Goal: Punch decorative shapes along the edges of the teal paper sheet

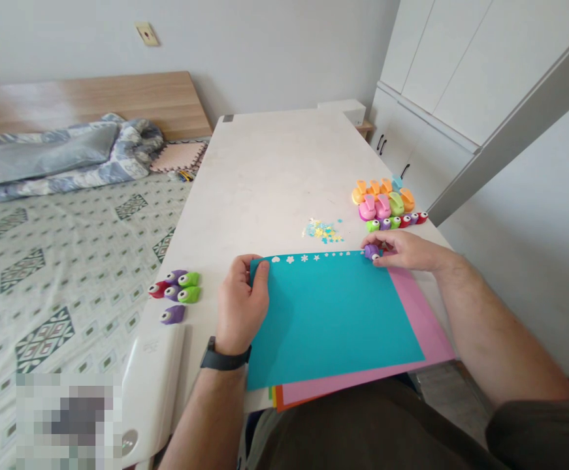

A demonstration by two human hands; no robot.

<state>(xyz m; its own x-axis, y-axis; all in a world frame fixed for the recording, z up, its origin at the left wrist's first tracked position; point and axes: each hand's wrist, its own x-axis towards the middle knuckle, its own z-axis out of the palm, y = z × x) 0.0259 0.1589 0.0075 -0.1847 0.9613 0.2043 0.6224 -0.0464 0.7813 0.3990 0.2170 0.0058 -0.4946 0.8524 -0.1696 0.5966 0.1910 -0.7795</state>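
Several right-hand fingers grip a purple punch on teal paper's edge.

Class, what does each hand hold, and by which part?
Right hand pinches a purple craft punch by its body; left hand grips the teal sheet by its left edge.

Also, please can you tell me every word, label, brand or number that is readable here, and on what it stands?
No text can be read. The white plastic appliance has small raised marks near its top, too blurred to read. The craft punches show no legible labels.
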